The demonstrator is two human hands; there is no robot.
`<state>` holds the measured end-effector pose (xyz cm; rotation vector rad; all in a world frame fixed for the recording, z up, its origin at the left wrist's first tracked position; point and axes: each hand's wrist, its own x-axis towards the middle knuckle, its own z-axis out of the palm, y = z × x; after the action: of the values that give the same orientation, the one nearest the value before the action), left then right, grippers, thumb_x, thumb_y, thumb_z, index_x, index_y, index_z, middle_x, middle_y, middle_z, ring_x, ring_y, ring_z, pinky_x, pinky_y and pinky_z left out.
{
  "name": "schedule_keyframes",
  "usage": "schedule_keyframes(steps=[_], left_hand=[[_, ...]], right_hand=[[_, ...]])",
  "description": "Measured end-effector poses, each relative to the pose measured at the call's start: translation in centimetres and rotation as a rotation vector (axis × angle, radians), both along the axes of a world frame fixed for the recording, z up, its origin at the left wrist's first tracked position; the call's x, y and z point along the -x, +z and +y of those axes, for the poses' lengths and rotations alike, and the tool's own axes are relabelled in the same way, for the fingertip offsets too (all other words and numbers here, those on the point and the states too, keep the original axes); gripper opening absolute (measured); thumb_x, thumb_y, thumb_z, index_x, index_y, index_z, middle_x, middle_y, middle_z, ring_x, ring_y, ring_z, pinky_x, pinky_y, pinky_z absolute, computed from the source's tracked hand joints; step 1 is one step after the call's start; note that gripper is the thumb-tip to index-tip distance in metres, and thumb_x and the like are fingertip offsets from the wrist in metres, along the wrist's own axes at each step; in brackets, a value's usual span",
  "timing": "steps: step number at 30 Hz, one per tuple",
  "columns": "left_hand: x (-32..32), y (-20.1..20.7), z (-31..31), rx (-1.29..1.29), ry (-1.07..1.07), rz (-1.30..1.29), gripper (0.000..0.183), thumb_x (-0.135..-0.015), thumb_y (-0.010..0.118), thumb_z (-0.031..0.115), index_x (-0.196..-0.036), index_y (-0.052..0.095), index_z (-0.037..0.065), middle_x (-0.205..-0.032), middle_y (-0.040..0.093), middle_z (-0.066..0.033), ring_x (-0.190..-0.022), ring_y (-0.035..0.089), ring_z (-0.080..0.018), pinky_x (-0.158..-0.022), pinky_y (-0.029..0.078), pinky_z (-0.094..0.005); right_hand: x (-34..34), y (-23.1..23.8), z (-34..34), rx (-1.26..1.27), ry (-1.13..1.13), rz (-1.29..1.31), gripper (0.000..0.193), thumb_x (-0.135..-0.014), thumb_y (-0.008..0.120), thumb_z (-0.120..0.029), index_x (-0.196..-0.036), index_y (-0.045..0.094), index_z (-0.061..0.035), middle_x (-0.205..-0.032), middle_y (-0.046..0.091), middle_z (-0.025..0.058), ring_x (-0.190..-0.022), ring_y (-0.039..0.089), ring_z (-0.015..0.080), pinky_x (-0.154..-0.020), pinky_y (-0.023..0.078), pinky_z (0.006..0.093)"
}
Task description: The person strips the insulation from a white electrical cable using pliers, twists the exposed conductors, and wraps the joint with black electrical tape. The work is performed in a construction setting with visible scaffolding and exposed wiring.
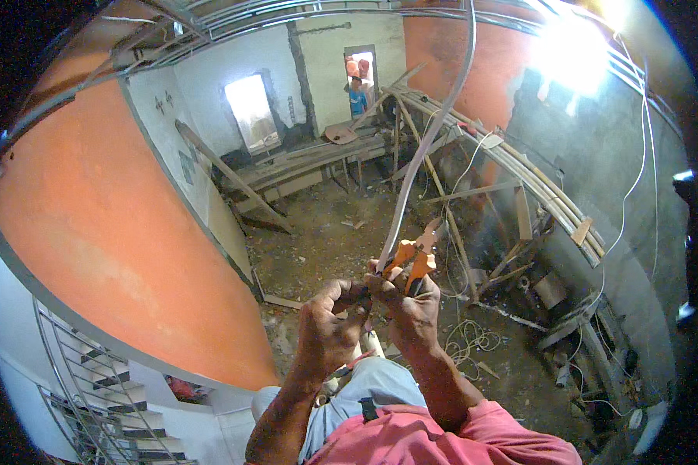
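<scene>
A long grey cable (pixel 423 151) hangs down from overhead to just in front of me, its lower end between my fingertips. My left hand (pixel 326 329) is closed, its thumb and fingers pinching at that end, where short dark strands show. My right hand (pixel 412 314) has a pair of pliers (pixel 419 252) with orange handles tucked in it, the jaws pointing up and away. That hand's thumb and forefinger also press at the cable's end, touching my left fingertips. The fingers hide exactly how the strands lie.
Bamboo poles (pixel 554 205) and timber props stand at right; planks (pixel 318 165) line the far wall. Thin cable lies coiled (pixel 471 341) on the littered floor below. An orange wall (pixel 124 256) and stairs (pixel 132 411) are at left. A person in blue (pixel 357 98) is at the far doorway.
</scene>
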<state>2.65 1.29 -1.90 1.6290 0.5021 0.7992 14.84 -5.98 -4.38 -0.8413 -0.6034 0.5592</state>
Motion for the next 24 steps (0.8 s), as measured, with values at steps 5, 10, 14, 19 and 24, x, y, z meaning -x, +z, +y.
schedule_keyframes(steps=[5,10,14,19,24], left_hand=[[0.6,0.8,1.1,-0.246,-0.020,0.167,0.023,-0.090,0.069,0.015,-0.106,0.065,-0.003,-0.088,0.072,-0.0132,-0.082,0.071,-0.0213,-0.072,0.055,-0.0346],[0.1,0.5,0.1,-0.494,0.180,0.240,0.021,-0.091,0.068,0.015,-0.107,0.064,0.001,-0.085,0.070,-0.0070,-0.082,0.067,-0.0138,-0.074,0.054,-0.0313],[-1.2,-0.2,-1.0,-0.545,0.394,0.015,0.019,-0.092,0.067,0.017,-0.103,0.064,0.002,-0.079,0.067,-0.0061,-0.073,0.065,-0.0155,-0.070,0.053,-0.0307],[-1.7,0.8,-0.8,-0.448,0.547,-0.165,0.025,-0.091,0.072,0.026,-0.101,0.065,0.004,-0.077,0.067,-0.0037,-0.068,0.064,-0.0131,-0.066,0.052,-0.0282],[-0.4,1.9,0.7,-0.173,0.592,-0.253,0.017,-0.097,0.066,0.021,-0.099,0.065,0.004,-0.078,0.066,-0.0036,-0.063,0.064,-0.0125,-0.062,0.052,-0.0279]], right_hand=[[-1.4,-0.2,-0.3,0.016,0.060,-0.119,0.015,-0.088,0.070,0.000,-0.100,0.062,-0.0030,-0.093,0.067,0.0026,-0.086,0.066,0.0128,-0.079,0.055,0.0305],[-2.2,0.6,-1.4,0.112,0.041,-0.333,0.013,-0.088,0.073,-0.004,-0.099,0.065,-0.0017,-0.103,0.069,0.0075,-0.101,0.065,0.0158,-0.088,0.053,0.0333],[-1.3,0.8,-1.1,0.062,0.036,-0.291,0.018,-0.085,0.068,-0.001,-0.102,0.064,-0.0010,-0.098,0.069,0.0062,-0.092,0.067,0.0137,-0.084,0.054,0.0310],[-0.5,0.6,-0.4,0.037,0.049,-0.256,0.021,-0.084,0.061,-0.001,-0.104,0.062,-0.0001,-0.097,0.069,0.0073,-0.091,0.067,0.0144,-0.084,0.054,0.0311],[-0.5,1.3,0.2,-0.107,0.053,-0.182,0.013,-0.093,0.067,-0.012,-0.101,0.060,-0.0045,-0.104,0.068,0.0093,-0.092,0.066,0.0167,-0.083,0.053,0.0341]])
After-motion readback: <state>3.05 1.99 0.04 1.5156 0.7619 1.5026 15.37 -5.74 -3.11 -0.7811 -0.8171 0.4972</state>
